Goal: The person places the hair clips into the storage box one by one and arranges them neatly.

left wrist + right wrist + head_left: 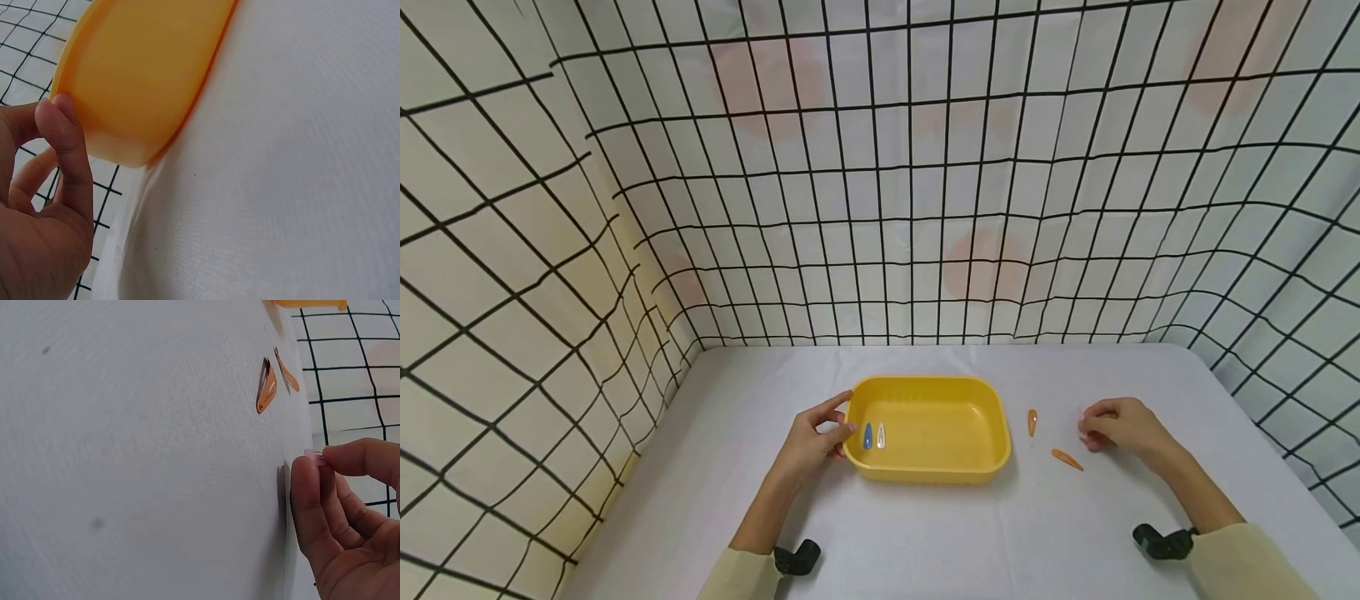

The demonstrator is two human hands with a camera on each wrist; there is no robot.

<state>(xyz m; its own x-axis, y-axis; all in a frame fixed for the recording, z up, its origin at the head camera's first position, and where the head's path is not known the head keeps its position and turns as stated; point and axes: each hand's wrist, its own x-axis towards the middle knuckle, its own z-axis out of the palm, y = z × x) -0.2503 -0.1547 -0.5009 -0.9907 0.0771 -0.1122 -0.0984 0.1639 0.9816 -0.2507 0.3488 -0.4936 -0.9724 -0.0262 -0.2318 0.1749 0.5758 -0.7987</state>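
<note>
My left hand [808,442] holds the left rim of a yellow tray [925,476] between thumb and fingers; in the left wrist view the thumb lies against the tray wall [144,81]. Inside the tray, near that hand, a blue hair clip [868,436] and a white hair clip [882,435] lie side by side. To the right of the tray, my right hand [1123,429] pinches a small pink hair clip [316,457] between its fingertips, which hide much of it. Two orange snap hair clips, one upper [1032,422] and one lower [1067,459], lie between tray and right hand.
A white cloth [925,542] covers the table. Black wire grid panels [910,221] stand along the back and both sides, with pale fabric behind them. Each wrist wears a dark camera mount, one left [797,557] and one right [1162,542].
</note>
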